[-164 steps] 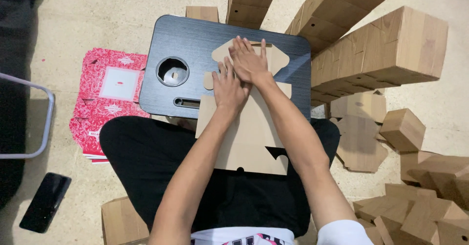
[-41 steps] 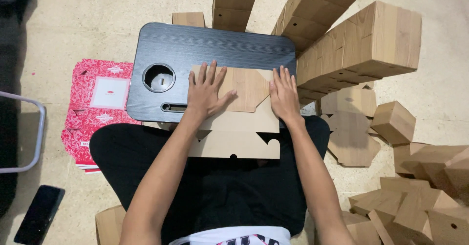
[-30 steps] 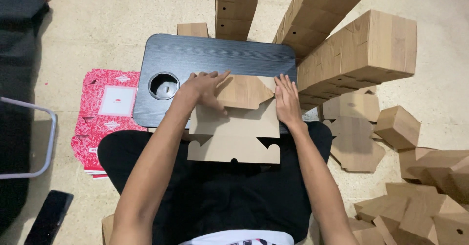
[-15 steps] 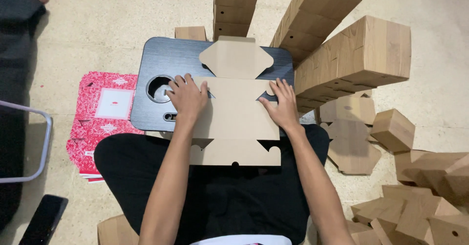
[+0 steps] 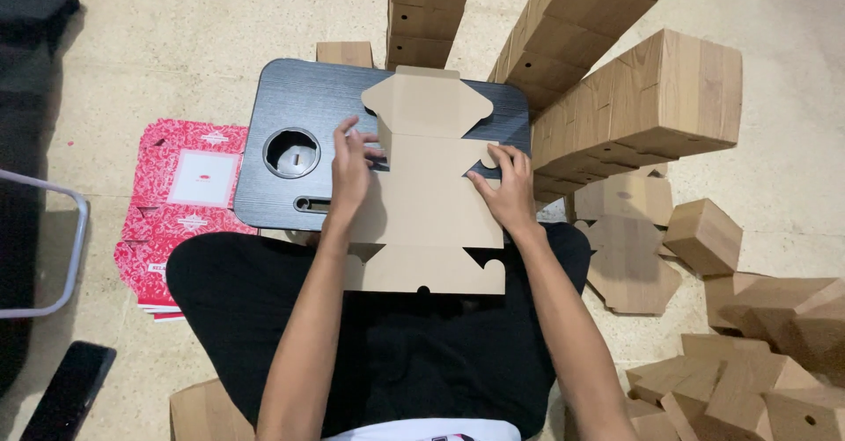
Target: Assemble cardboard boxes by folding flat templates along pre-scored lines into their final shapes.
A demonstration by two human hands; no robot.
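**Flat box blank spread open on the lap desk**

A pale speckled floor [image 5: 194,45] fills my view, crowded on the right with stacks of folded brown cartons [image 5: 638,98] and a loose heap of finished small boxes [image 5: 757,353]. In the middle sits a black lap desk [image 5: 299,106] with a round cup hole [image 5: 291,151], resting over the person's legs in black trousers [image 5: 229,309]. Left of it lies a pile of red printed box blanks [image 5: 180,208], with a dark phone [image 5: 66,393] on the floor nearer me and a grey metal tube frame [image 5: 62,256] at the left edge.

I see the die-cut cardboard blank [image 5: 427,203] lying flat, its top flap on the desk and its bottom edge hanging over the lap. The left hand [image 5: 352,172] presses on the blank's left edge with fingers spread, palm down, gripping nothing. The right hand [image 5: 506,190] rests on the right edge, fingertips at the notch there, likewise open and flat.

Compared with a second ago, the top flap, which was folded down over the middle, is now laid fully open. Both hands have shifted outward to the side edges. The desk and stacks have not moved.
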